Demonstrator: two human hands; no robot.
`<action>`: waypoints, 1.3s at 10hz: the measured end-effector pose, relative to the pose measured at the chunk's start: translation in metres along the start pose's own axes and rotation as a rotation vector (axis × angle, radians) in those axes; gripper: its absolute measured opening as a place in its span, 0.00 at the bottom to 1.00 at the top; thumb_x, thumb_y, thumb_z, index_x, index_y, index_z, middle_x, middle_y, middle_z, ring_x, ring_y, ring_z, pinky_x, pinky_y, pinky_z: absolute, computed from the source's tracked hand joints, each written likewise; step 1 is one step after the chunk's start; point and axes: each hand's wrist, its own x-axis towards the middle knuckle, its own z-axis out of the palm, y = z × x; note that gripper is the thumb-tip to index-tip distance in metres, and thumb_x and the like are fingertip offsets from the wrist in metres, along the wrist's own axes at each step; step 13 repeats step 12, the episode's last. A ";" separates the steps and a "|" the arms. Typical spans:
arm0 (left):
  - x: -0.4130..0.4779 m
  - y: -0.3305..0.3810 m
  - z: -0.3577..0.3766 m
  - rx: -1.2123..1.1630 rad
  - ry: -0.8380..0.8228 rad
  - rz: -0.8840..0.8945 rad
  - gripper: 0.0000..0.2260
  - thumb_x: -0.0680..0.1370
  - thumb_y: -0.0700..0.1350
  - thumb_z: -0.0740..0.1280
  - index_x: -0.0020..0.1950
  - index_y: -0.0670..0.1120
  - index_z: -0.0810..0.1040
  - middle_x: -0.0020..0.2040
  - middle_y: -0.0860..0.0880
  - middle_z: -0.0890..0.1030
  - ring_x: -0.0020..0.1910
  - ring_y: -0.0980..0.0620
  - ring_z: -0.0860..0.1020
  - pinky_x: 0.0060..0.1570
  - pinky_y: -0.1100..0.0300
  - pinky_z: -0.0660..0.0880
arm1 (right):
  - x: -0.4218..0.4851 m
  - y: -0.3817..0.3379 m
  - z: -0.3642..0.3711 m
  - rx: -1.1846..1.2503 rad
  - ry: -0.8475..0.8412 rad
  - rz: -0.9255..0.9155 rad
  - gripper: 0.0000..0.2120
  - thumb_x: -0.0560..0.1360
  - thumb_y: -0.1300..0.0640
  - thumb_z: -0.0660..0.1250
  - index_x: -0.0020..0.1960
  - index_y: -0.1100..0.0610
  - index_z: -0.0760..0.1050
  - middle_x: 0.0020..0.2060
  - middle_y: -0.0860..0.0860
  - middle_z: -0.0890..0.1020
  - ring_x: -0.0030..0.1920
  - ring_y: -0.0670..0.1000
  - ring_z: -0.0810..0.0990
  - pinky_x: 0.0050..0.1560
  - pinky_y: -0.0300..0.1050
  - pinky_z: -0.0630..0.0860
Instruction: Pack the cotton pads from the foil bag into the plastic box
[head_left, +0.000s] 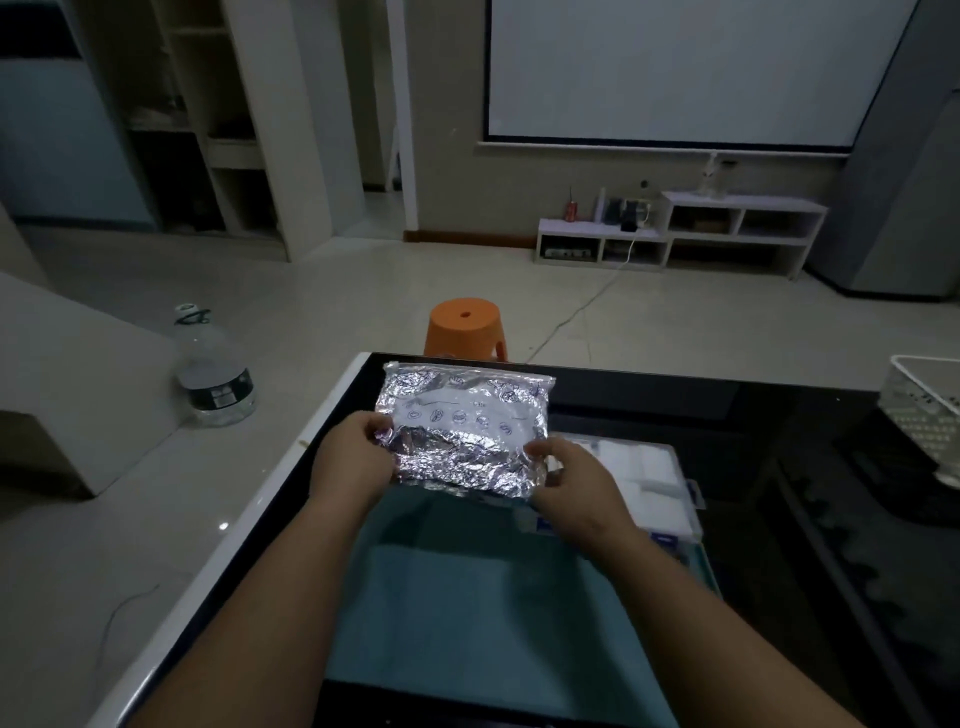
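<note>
Hands are seen in the head view, both lifted over the black glass table (779, 467) and closed on the foil bag (462, 426). The left hand (353, 457) is curled round the bag's lower left corner. The right hand (571, 478) is curled round the lower right corner, with its fingertips pressed into the crinkled foil. The bag is held between them above the table, toward the far left corner. Its clear zip strip is turned to the far edge and its lower half is crumpled.

The plastic box (670, 499) is laid on the table just beside the right hand, toward the middle, and is partly hidden by that hand and wrist. White cotton pads (634, 462) are seen packed inside it — whether a lid covers them cannot be told. A teal cloth (467, 597) is spread from the near edge under the forearms, and the box is set at its far right corner. A white basket (924, 410) is placed at the table's right edge, cut off by the frame.

Beyond the far edge an orange stool (465, 325) is stood on the floor — and off the left edge a large water bottle (213, 374). A projector screen (675, 67) is hung on the far wall above a low white shelf (727, 228).
</note>
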 end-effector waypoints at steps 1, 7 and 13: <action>0.000 -0.007 -0.007 0.154 0.074 0.033 0.22 0.71 0.31 0.63 0.63 0.47 0.77 0.60 0.46 0.79 0.53 0.45 0.77 0.48 0.57 0.72 | -0.001 -0.002 0.018 -0.217 -0.018 -0.117 0.14 0.72 0.60 0.71 0.55 0.50 0.77 0.61 0.49 0.76 0.57 0.52 0.78 0.57 0.44 0.75; -0.021 -0.036 0.052 1.005 -0.304 0.461 0.20 0.82 0.58 0.51 0.74 0.64 0.59 0.79 0.53 0.56 0.77 0.47 0.54 0.72 0.41 0.50 | -0.008 0.009 0.015 -0.778 -0.073 -0.057 0.23 0.79 0.47 0.55 0.74 0.46 0.62 0.77 0.50 0.60 0.76 0.54 0.56 0.72 0.54 0.54; -0.022 -0.022 0.056 0.900 -0.196 0.442 0.22 0.80 0.46 0.56 0.74 0.59 0.63 0.78 0.53 0.60 0.77 0.49 0.55 0.74 0.40 0.47 | -0.009 0.018 0.004 -0.778 -0.148 -0.033 0.26 0.81 0.48 0.52 0.78 0.47 0.54 0.79 0.50 0.51 0.79 0.54 0.49 0.75 0.56 0.49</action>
